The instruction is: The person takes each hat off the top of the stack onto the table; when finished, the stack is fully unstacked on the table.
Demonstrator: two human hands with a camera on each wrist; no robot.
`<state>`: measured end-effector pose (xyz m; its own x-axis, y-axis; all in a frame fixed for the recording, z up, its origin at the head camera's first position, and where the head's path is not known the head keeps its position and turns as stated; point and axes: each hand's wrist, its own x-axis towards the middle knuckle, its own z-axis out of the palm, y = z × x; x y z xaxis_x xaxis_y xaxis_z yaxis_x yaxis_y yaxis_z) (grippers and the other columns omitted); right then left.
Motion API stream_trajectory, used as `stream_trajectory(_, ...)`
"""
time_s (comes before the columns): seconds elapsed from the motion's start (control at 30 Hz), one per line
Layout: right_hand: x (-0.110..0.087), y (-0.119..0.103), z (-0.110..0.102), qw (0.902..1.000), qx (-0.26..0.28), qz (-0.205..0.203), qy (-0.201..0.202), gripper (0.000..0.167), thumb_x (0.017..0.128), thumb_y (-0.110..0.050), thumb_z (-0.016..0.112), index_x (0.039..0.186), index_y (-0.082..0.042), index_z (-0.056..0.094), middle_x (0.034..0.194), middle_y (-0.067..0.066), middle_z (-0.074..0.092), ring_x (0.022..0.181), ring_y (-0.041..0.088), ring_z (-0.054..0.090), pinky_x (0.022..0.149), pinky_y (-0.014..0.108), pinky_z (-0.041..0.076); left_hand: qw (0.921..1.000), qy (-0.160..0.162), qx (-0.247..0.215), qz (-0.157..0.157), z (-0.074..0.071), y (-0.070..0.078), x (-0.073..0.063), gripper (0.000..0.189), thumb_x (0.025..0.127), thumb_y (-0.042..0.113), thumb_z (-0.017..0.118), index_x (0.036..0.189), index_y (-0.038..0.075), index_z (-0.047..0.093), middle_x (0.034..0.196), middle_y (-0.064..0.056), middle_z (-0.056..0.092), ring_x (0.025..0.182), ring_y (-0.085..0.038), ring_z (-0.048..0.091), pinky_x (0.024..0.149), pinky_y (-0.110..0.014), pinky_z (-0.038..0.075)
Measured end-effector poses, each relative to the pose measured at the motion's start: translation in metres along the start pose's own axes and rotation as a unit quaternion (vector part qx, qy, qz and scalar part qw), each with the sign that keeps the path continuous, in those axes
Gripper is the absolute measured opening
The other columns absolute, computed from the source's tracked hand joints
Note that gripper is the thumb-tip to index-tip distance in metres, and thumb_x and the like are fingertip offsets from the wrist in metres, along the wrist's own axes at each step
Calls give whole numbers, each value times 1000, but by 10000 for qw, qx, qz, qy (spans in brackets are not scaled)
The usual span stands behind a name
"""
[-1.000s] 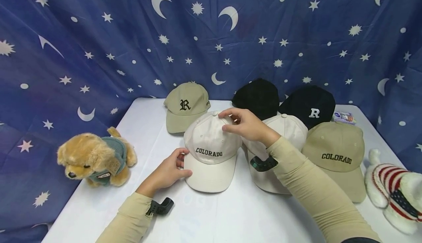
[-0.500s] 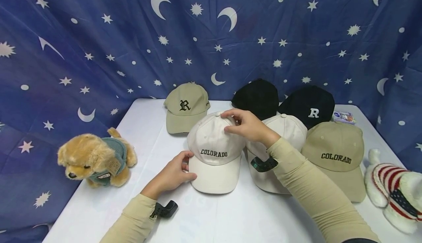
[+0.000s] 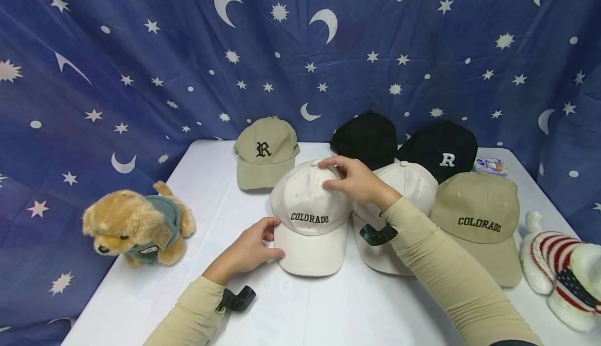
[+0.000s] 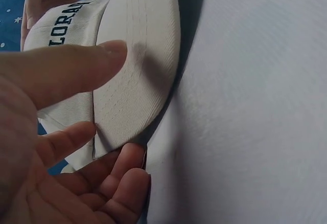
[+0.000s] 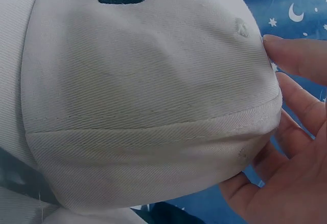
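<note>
A white baseball cap (image 3: 310, 218) lettered COLORADO sits on the table, its brim facing me. My right hand (image 3: 355, 180) holds the crown at its upper right; thumb and fingers bend around it in the right wrist view. At the brim's left edge is my left hand (image 3: 251, 247), its fingertips against the cap's side. The left wrist view has that thumb (image 4: 97, 63) stretched over the brim, casting a shadow, with the other fingers loosely bent by the edge. A second white cap (image 3: 418, 189) stands directly right, partly behind my right wrist.
A khaki COLORADO cap (image 3: 479, 215) is to the right. Behind are a khaki R cap (image 3: 266, 150), a black cap (image 3: 368, 140) and a black R cap (image 3: 441, 147). A plush dog (image 3: 136, 226) sits left, a white plush toy (image 3: 561, 273) right, a small purple packet (image 3: 490, 166) back right.
The white cap has shifted a little to the right along the table, my left hand following at its brim. My right hand has moved slightly right with the crown.
</note>
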<state>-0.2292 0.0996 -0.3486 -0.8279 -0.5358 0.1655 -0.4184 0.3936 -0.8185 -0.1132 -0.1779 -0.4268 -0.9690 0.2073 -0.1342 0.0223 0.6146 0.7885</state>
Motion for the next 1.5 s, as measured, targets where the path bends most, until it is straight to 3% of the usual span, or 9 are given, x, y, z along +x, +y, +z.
stream_trajectory(0.37, 0, 5, -2, 9999, 87, 142, -6, 45, 87, -9, 75, 130, -4, 64, 128, 14, 59, 103, 23, 50, 92, 38, 43, 9998, -109, 177, 64, 1, 6, 2, 76, 78, 17, 85, 143, 4, 49, 125, -8, 55, 104, -20, 56, 85, -37, 47)
stream_trajectory(0.57, 1, 6, -2, 9996, 163, 236, -43, 47, 86, -9, 75, 131, -3, 64, 134, 15, 57, 114, 23, 50, 101, 41, 41, 9997, -94, 233, 24, 2, 7, 2, 77, 78, 18, 85, 144, 5, 48, 127, -9, 54, 107, -22, 56, 87, -40, 48)
stream_trajectory(0.97, -1, 9, -2, 9997, 173, 158, -46, 46, 86, -8, 75, 130, -2, 64, 132, 15, 60, 117, 24, 52, 103, 42, 40, 9992, -291, 221, 191, 0, 5, 0, 74, 78, 20, 85, 141, 5, 50, 126, -8, 56, 109, -22, 57, 90, -41, 47)
stream_trajectory(1.17, -2, 9, -2, 9998, 151, 158, -31, 46, 85, -8, 76, 129, -2, 65, 131, 14, 61, 117, 24, 52, 104, 41, 40, 9993, -318, 124, 130, -3, 6, 0, 71, 79, 20, 84, 141, 6, 51, 132, -7, 55, 114, -23, 57, 95, -43, 47)
stream_trajectory(1.5, -4, 10, -2, 9997, 166, 151, 65, 47, 83, -10, 79, 128, -5, 66, 110, 11, 60, 96, 23, 48, 85, 37, 41, 10000, 55, -20, 53, -15, 3, 3, 68, 83, 19, 82, 142, 7, 51, 142, -13, 51, 125, -32, 54, 100, -50, 45)
